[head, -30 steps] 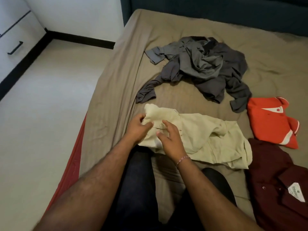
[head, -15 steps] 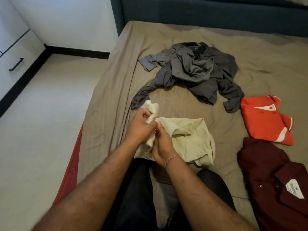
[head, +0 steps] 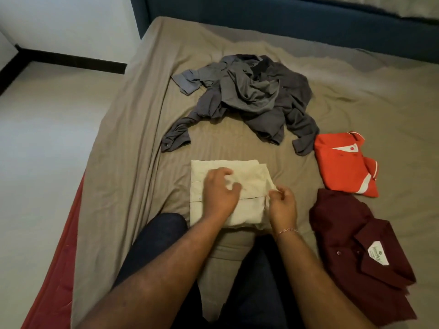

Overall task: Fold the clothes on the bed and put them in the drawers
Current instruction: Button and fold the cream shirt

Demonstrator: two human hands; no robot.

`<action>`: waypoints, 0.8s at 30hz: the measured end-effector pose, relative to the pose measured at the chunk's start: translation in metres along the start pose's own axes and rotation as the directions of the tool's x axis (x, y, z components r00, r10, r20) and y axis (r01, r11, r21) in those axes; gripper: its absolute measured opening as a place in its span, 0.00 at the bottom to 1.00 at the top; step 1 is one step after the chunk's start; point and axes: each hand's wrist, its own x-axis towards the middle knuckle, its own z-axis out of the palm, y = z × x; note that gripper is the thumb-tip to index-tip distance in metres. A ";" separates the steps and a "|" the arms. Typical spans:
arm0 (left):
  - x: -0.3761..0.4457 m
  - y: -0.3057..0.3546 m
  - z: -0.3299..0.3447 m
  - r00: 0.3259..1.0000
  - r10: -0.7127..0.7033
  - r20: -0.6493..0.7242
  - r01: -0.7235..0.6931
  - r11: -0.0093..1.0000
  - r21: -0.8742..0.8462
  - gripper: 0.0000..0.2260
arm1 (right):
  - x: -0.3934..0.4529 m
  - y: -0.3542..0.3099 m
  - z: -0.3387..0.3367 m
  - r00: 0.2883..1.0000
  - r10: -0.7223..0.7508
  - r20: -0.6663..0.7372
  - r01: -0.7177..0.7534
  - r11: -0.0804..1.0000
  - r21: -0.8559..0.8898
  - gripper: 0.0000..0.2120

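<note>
A cream shirt (head: 251, 176) lies folded into a rough square on the brown bed sheet (head: 133, 143), just beyond my knees. My left hand (head: 219, 193) rests on top of it with fingers curled, bunching a bit of cloth near its middle. My right hand (head: 282, 205) pinches the shirt's right edge. A crumpled heap of grey shirts (head: 249, 98) lies further up the bed. A folded orange shirt (head: 344, 165) and a folded maroon shirt (head: 356, 252) lie at the right.
The dark blue bed frame (head: 285, 22) runs across the far end. Pale floor (head: 42, 150) lies to the left, with a black skirting along the white wall. A red mattress edge (head: 57, 269) shows below the sheet. My dark-trousered legs are on the bed.
The cream shirt went from a loose spread to a bundle held in both hands, and now lies flat as a folded square. My right hand moved to its right edge.
</note>
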 end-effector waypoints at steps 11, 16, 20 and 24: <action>0.006 -0.022 -0.043 0.939 -0.220 0.266 0.299 0.904 -0.306 0.12 | -0.028 -0.005 0.047 0.919 0.114 0.377 -0.193 0.965 0.179 0.20; -0.003 0.062 -0.049 0.873 0.335 0.353 -0.316 0.942 -0.114 0.20 | -0.024 -0.050 0.031 0.834 0.008 0.552 -0.447 0.596 0.667 0.25; -0.010 0.080 -0.053 0.680 0.630 0.376 -0.731 0.623 0.277 0.22 | -0.013 -0.051 0.012 0.838 -0.111 0.535 -0.461 0.381 0.802 0.28; -0.024 0.034 -0.043 0.596 0.596 0.538 -0.802 0.414 0.430 0.18 | -0.004 -0.004 -0.005 0.802 0.054 0.594 -0.562 0.402 0.722 0.32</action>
